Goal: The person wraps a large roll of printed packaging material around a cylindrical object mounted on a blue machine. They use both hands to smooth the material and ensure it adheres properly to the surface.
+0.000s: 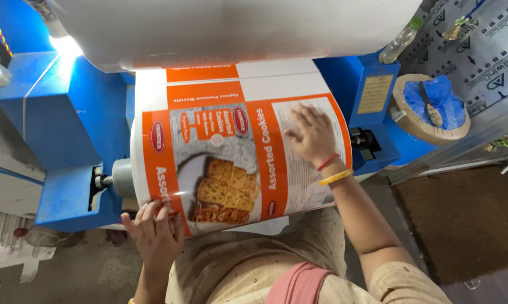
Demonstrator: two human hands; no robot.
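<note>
On the roller of a blue machine [68, 124], seen from the head camera, a printed orange-and-white carton sheet [231, 152] is draped over the curve. Its lower left corner is pinched by the left hand [152, 233], fingers closed on the edge. The right hand [310, 135] is laid flat on the sheet's right panel, fingers spread, nothing gripped. A plastic bottle [400, 39] and a blue-lined round tub [431, 107] are seen at right, well apart.
</note>
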